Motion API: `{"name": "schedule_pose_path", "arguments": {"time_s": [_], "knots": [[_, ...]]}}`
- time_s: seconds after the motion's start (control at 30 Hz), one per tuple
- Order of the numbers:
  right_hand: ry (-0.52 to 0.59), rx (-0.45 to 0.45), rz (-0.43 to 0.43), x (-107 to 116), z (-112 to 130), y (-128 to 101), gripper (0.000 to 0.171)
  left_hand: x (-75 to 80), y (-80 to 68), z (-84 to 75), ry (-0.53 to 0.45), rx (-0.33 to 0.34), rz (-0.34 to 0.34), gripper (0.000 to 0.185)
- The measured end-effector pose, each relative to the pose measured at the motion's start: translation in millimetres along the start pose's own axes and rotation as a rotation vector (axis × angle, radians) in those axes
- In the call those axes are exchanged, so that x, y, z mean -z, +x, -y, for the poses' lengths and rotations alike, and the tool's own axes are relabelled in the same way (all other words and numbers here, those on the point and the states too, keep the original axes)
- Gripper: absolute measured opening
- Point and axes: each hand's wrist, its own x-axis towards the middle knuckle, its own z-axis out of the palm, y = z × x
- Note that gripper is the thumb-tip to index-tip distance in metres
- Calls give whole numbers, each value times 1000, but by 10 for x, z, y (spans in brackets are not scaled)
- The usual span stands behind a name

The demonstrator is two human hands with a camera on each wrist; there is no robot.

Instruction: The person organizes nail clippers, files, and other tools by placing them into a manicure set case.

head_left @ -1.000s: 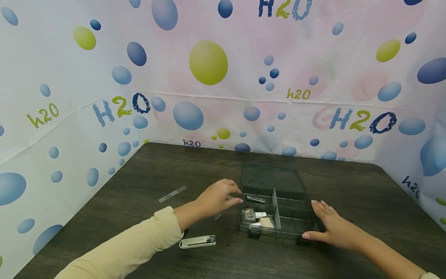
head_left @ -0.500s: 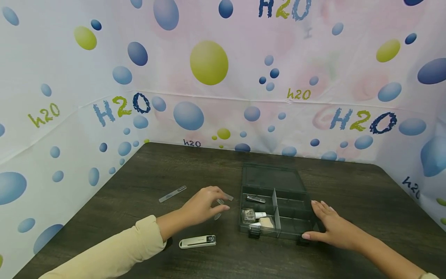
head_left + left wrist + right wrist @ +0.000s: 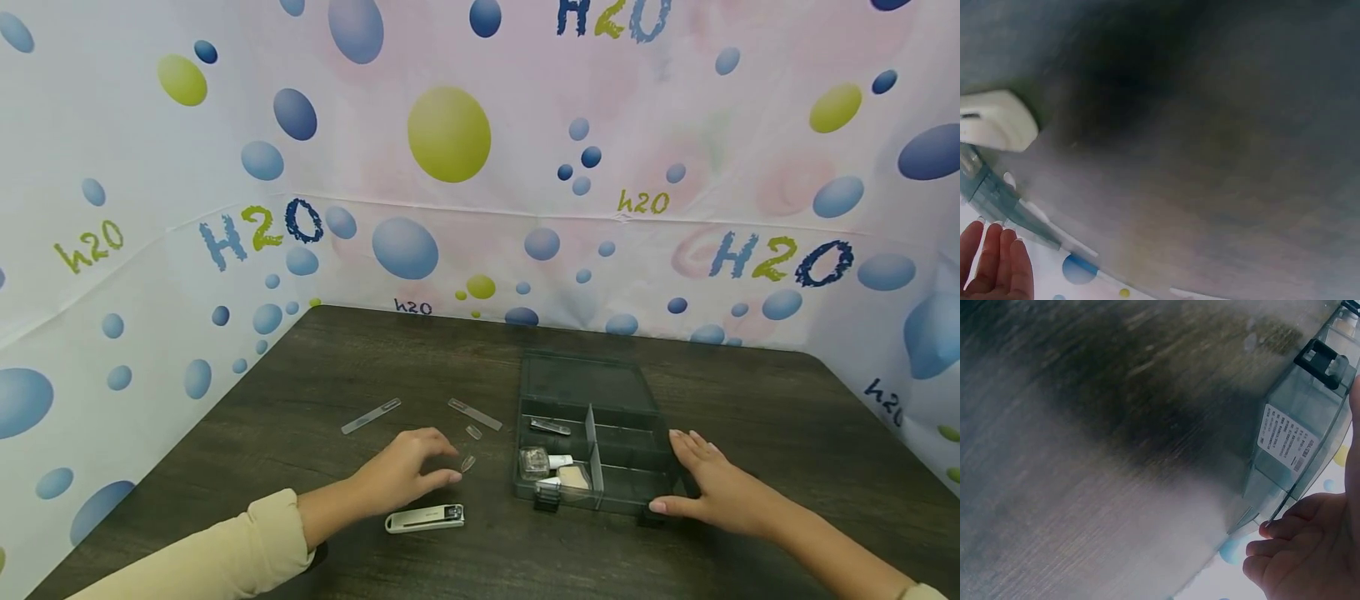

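Observation:
My left hand hovers just over the dark table with its fingers loosely curled and nothing in them. A tiny clear nail tip lies right off its fingertips, and a white nail clipper lies just in front of it. My right hand rests flat, fingers straight, against the right wall of an open smoky plastic box. The box's left compartments hold a small metal tool, a clear pot and other small items.
Two clear nail files and another small clear tip lie on the table left of the box. The box's lid lies open behind it. A bubble-print backdrop walls the table on three sides.
My left hand has drawn back from the box toward me and to the left, leaving a clear nail file on the table. The right hand and the box have stayed put.

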Motion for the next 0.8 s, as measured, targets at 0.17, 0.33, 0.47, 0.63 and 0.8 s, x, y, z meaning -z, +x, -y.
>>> {"name": "schedule_pose_path", "arguments": {"time_s": [0.17,0.33,0.47,0.63,0.8], "knots": [[1,5,4,9,7,6,102,9,-143,22,-7,25,22,38],[5,4,9,12,4,4,102,17,-274,22,-5,55,55,43],[7,-1,9,12,-2,-2,102,1,-342,22,10,65,53,43],[13,7,11,12,9,5,102,-20,-432,29,45,72,32,39],[15,5,6,15,22,2,102,-21,-508,50,68,56,28,39]]}}
